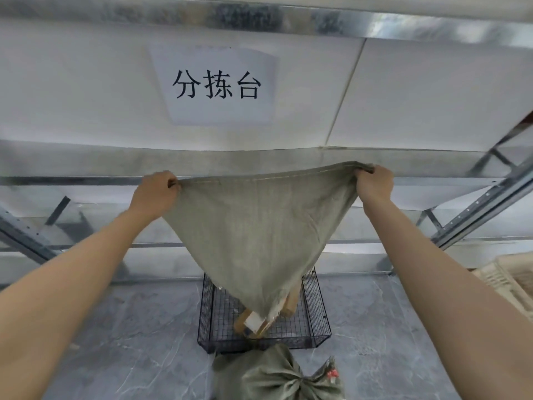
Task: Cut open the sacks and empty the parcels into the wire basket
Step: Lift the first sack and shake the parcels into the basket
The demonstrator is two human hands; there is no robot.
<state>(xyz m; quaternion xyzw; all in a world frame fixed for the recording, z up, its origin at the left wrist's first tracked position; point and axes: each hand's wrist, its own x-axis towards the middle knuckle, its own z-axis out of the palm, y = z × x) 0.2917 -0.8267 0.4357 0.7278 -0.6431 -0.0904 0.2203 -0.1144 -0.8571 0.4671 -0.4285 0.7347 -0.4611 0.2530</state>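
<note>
Across the upper half of the frame we face a metal rack (86, 163) with white panels, and a paper sign (215, 85) with three black characters sits at upper centre. Below it, in the middle of the frame, we hold a grey-green woven sack (253, 235) upside down, its stitched bottom edge stretched level between our hands and its body narrowing to a point at the lower centre. Our left hand (157, 194) grips the sack's left corner, fingers (172, 183) curled tight around the bunched cloth; our right hand (375, 184) does the same at the right corner, the fabric gathered inside the closed fist. The sack's mouth hangs into a black wire basket (317, 313) on the grey floor (129, 327), where brown parcels (253, 323) lie beneath it. At the bottom centre, just in front of the basket, lies a second sack (274, 376), tied shut. A pale plastic crate (510, 278) shows at the right edge.
</note>
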